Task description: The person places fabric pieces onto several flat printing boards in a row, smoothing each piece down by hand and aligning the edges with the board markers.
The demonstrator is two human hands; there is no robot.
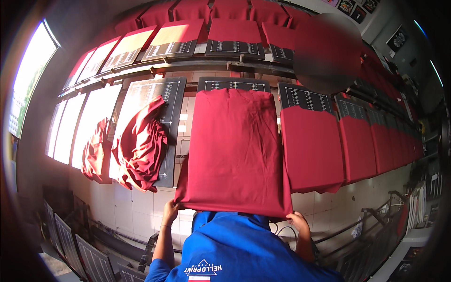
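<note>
Filling centre of frame: red shirt (pixel 235 150) stretched flat over dark platen (pixel 233 84), hem at lower edge. Left hand (pixel 170 210) pinches lower-left corner, right hand (pixel 297 220) grips lower-right corner, keeping cloth taut. Crumpled red shirts (pixel 138 148) heaped centre left, not yet spread.

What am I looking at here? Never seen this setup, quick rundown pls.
One picture, from a fisheye camera on a person's head, looking down; the blue shirt at the bottom is the wearer's own. There is no machine: two bare hands do the work. In front run rows of flat dark boards with white ruler marks, most with a red shirt pulled over them. The left hand and right hand each grip a bottom corner of the red shirt on the middle board. To the left, two crumpled red shirts lie loose on boards. The far edges are bent by the lens.
</note>
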